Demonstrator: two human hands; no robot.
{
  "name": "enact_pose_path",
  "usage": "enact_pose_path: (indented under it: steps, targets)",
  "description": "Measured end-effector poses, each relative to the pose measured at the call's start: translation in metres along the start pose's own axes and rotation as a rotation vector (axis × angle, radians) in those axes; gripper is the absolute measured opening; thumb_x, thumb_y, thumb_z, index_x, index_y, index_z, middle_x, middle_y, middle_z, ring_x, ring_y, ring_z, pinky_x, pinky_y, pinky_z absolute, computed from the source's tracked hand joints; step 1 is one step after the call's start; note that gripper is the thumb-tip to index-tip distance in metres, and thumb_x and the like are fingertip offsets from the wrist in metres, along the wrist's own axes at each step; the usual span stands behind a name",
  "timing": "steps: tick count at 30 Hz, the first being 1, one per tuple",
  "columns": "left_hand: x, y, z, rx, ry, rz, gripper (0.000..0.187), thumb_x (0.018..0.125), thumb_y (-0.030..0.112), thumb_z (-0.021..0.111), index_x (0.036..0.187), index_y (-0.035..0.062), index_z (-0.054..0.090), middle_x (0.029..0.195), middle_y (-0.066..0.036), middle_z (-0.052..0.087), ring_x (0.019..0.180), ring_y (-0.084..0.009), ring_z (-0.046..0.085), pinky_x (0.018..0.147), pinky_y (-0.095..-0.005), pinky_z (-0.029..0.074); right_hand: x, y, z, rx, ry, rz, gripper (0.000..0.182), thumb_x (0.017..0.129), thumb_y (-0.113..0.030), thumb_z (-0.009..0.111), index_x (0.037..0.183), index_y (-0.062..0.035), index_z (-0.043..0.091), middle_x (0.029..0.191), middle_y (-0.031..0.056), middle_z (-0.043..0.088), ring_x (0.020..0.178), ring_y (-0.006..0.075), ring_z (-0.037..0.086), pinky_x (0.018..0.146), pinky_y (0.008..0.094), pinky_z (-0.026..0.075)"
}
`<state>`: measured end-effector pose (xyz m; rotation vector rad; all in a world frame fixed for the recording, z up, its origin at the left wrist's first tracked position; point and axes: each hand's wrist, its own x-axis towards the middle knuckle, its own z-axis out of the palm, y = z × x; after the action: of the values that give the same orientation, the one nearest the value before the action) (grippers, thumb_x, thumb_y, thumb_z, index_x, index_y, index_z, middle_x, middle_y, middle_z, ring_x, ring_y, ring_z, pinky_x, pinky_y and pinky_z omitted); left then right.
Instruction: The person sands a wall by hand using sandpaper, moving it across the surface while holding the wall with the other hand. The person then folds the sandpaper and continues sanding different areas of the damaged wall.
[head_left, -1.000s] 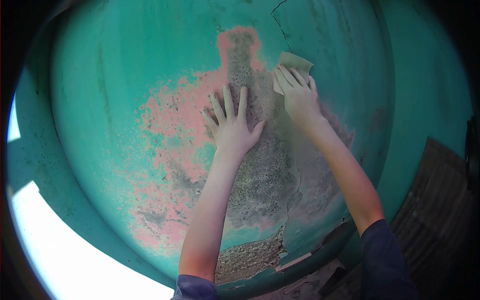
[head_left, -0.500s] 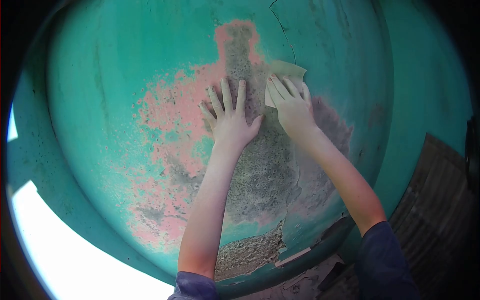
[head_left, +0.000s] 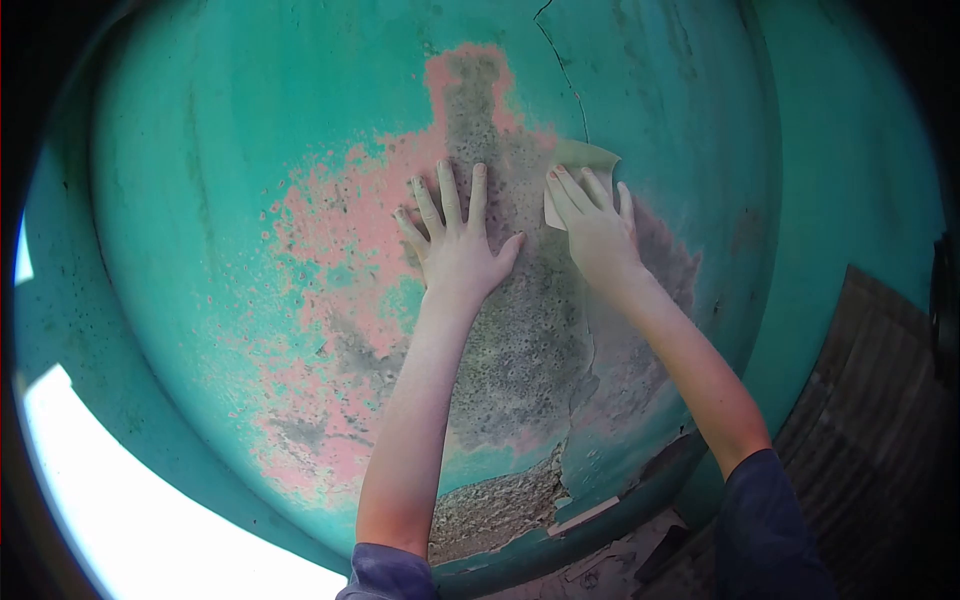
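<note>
My left hand (head_left: pixel 460 240) lies flat with its fingers spread on the worn patch of a green wall (head_left: pixel 290 90), and nothing is in it. To its right, my right hand (head_left: pixel 598 225) presses a pale sheet of paper (head_left: pixel 590 155) against the surface; the sheet's upper edge sticks out beyond the fingertips. Around both hands the paint is worn through to pink (head_left: pixel 350 220) and rough grey (head_left: pixel 525 330). Pale dust coats both hands.
A thin crack (head_left: pixel 562 70) runs down the wall above the sheet. Broken plaster (head_left: pixel 495 515) shows along the wall's lower edge. Corrugated sheeting (head_left: pixel 850 370) leans at the right, and bright light falls at the lower left.
My right hand and the paper have moved slightly to the right and down. My left hand has stayed on almost the same spot.
</note>
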<state>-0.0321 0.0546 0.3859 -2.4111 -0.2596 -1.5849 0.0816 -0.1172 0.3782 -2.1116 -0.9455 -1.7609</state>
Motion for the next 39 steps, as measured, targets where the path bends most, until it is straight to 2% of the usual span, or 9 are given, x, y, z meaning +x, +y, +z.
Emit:
enact_pose_path:
  steps: [4, 10, 13, 16, 18, 25, 31, 36, 39]
  targets:
    - [0.001, -0.001, 0.001, 0.000, 0.000, -0.001, 0.105, 0.085, 0.064, 0.067, 0.166, 0.0231, 0.015, 0.172, -0.021, 0.000, 0.154, -0.0531, -0.007, 0.115, -0.0781, 0.001, 0.053, 0.013, -0.004, 0.007, 0.073, 0.036, 0.064, 0.090, -0.002, 0.054, 0.153, -0.0114, 0.046, 0.160, 0.0027, 0.043, 0.144, 0.0295, 0.043, 0.116, 0.0618, 0.029]
    - [-0.001, 0.000, -0.002, -0.005, -0.014, -0.003, 0.105, 0.085, 0.064, 0.068, 0.166, 0.0229, 0.015, 0.172, -0.021, -0.001, 0.154, -0.0533, -0.007, 0.114, -0.0785, 0.001, -0.004, 0.003, 0.000, 0.020, 0.021, -0.044, 0.063, 0.089, -0.002, 0.054, 0.152, -0.0100, 0.047, 0.157, 0.0023, 0.047, 0.143, 0.0295, 0.045, 0.115, 0.0593, 0.031]
    - [0.000, 0.000, 0.000, -0.006, 0.010, 0.003, 0.105, 0.084, 0.063, 0.068, 0.166, 0.0233, 0.015, 0.172, -0.021, -0.001, 0.154, -0.0532, -0.007, 0.114, -0.0786, 0.001, -0.003, 0.005, -0.004, -0.037, 0.020, -0.057, 0.063, 0.090, -0.002, 0.054, 0.151, -0.0102, 0.048, 0.157, 0.0022, 0.048, 0.142, 0.0284, 0.046, 0.115, 0.0578, 0.031]
    - [0.000, 0.000, 0.001, 0.005, 0.009, 0.003, 0.106, 0.084, 0.063, 0.069, 0.166, 0.0236, 0.015, 0.172, -0.021, -0.001, 0.154, -0.0530, -0.007, 0.114, -0.0786, 0.001, 0.051, 0.016, -0.005, -0.030, 0.112, 0.008, 0.063, 0.090, -0.003, 0.054, 0.152, -0.0108, 0.048, 0.157, 0.0019, 0.047, 0.142, 0.0284, 0.046, 0.116, 0.0569, 0.031]
    - [-0.001, 0.000, 0.000, 0.000, 0.019, 0.004, 0.106, 0.084, 0.062, 0.069, 0.166, 0.0238, 0.015, 0.172, -0.021, 0.000, 0.154, -0.0531, -0.007, 0.114, -0.0786, 0.001, 0.054, 0.017, -0.004, 0.007, 0.107, 0.016, 0.062, 0.090, -0.003, 0.053, 0.152, -0.0105, 0.048, 0.157, 0.0023, 0.047, 0.142, 0.0287, 0.046, 0.116, 0.0562, 0.031]
    - [-0.001, 0.001, 0.001, -0.008, 0.030, 0.007, 0.105, 0.084, 0.062, 0.069, 0.166, 0.0236, 0.015, 0.172, -0.021, 0.000, 0.154, -0.0530, -0.006, 0.114, -0.0785, 0.001, -0.013, 0.000, 0.006, 0.103, 0.019, -0.061, 0.061, 0.090, -0.003, 0.053, 0.150, -0.0080, 0.049, 0.158, 0.0063, 0.046, 0.141, 0.0312, 0.047, 0.113, 0.0526, 0.036]
    - [-0.003, 0.003, -0.002, 0.021, 0.017, -0.015, 0.103, 0.084, 0.057, 0.071, 0.166, 0.0229, 0.018, 0.172, -0.019, 0.004, 0.156, -0.0507, -0.003, 0.117, -0.0760, 0.004, 0.044, 0.010, 0.008, 0.151, 0.112, 0.058, 0.065, 0.089, -0.003, 0.053, 0.153, -0.0089, 0.046, 0.160, 0.0061, 0.044, 0.142, 0.0314, 0.046, 0.111, 0.0507, 0.038]
    - [-0.002, 0.003, -0.001, 0.015, 0.040, -0.004, 0.103, 0.084, 0.057, 0.071, 0.166, 0.0226, 0.018, 0.172, -0.019, 0.004, 0.155, -0.0513, -0.002, 0.116, -0.0767, 0.004, -0.033, -0.007, 0.012, 0.151, 0.021, 0.018, 0.064, 0.089, -0.003, 0.053, 0.153, -0.0082, 0.046, 0.160, 0.0061, 0.044, 0.142, 0.0309, 0.046, 0.111, 0.0501, 0.038]
    - [-0.002, 0.003, -0.001, 0.017, 0.044, -0.004, 0.103, 0.084, 0.057, 0.071, 0.166, 0.0225, 0.018, 0.172, -0.019, 0.004, 0.155, -0.0515, -0.002, 0.116, -0.0769, 0.004, -0.028, 0.002, 0.013, 0.087, 0.007, -0.001, 0.064, 0.090, -0.003, 0.053, 0.153, -0.0083, 0.046, 0.160, 0.0060, 0.044, 0.142, 0.0306, 0.045, 0.112, 0.0500, 0.037]
